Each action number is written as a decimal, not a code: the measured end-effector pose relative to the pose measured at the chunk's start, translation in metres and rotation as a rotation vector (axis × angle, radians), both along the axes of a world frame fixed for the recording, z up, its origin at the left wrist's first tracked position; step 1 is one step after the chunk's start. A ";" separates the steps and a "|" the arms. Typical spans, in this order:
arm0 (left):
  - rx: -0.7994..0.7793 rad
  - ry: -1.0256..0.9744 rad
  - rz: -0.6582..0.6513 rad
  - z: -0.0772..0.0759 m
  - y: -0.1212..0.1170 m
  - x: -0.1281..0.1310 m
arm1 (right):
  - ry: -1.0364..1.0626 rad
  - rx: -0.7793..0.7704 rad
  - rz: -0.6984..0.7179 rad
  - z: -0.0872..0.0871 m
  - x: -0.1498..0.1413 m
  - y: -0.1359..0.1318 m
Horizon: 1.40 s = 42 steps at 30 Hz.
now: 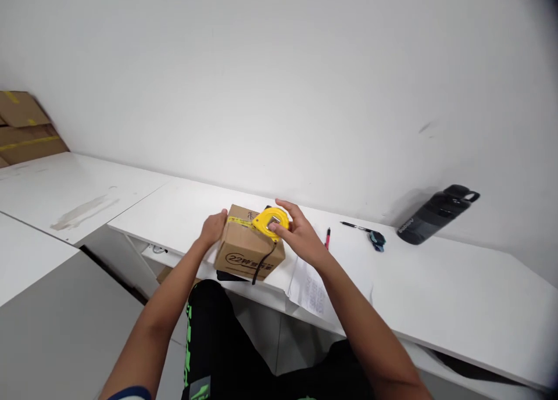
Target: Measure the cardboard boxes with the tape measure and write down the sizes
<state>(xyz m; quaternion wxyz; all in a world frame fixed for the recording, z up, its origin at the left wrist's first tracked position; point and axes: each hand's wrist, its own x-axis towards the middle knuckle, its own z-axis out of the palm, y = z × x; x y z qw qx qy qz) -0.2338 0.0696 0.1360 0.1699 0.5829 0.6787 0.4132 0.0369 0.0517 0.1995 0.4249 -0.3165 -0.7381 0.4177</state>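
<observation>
A small brown cardboard box (pixel 244 251) with dark printing sits near the front edge of the white desk. My left hand (pixel 213 228) grips its left side, the fingers partly hidden at the box edge. In my right hand (pixel 299 234) is a yellow tape measure (pixel 260 221), thumb on its face and forefinger stretched past it. The yellow tape blade (pixel 238 221) runs out across the top of the box toward my left hand. A dark wrist strap (pixel 263 263) hangs from the case over the printed side.
Right of the box lie printed papers (pixel 307 289), a red pen (pixel 328 238), a black pen (pixel 355 226) and a small dark watch-like object (pixel 376 239). A black bottle (pixel 429 217) stands by the wall. Cardboard boxes (pixel 28 135) are stacked at far left. Something black lies under the box.
</observation>
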 end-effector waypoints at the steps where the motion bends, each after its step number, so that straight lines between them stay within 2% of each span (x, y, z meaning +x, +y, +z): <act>1: 0.008 -0.028 0.030 -0.009 -0.003 0.004 | -0.066 0.058 -0.011 -0.001 -0.010 0.006; 4: 0.050 -0.141 0.131 -0.025 -0.013 0.016 | -0.280 0.243 0.016 0.000 -0.036 0.021; 7: 0.089 -0.323 0.182 -0.024 -0.027 0.027 | -0.455 0.328 0.141 0.002 -0.049 0.032; 11: 0.097 -0.700 -0.060 -0.016 -0.056 0.049 | -0.516 0.391 0.253 0.005 -0.057 0.039; 13: 0.126 -0.715 -0.095 -0.016 -0.067 0.063 | -0.535 0.421 0.279 0.006 -0.060 0.039; 18: 0.256 -0.581 0.080 -0.020 -0.076 0.083 | -0.673 0.504 0.296 0.010 -0.057 0.034; 23: 0.256 -0.516 0.168 -0.015 -0.074 0.085 | -0.706 0.497 0.287 0.015 -0.020 0.030; 27: 0.279 -0.473 0.188 -0.014 -0.071 0.084 | -0.668 0.388 0.274 0.016 0.038 0.032; 30: 0.283 -0.468 0.192 -0.014 -0.069 0.084 | -0.643 0.320 0.215 0.011 0.082 0.038; 33: 0.276 -0.475 0.214 -0.013 -0.068 0.085 | -0.621 0.269 0.146 0.002 0.109 0.044; 37: 0.282 -0.501 0.222 -0.012 -0.066 0.085 | -0.562 0.284 0.123 -0.005 0.115 0.044; 42: 0.296 -0.493 0.217 -0.015 -0.065 0.084 | -0.555 0.323 0.141 0.000 0.093 0.040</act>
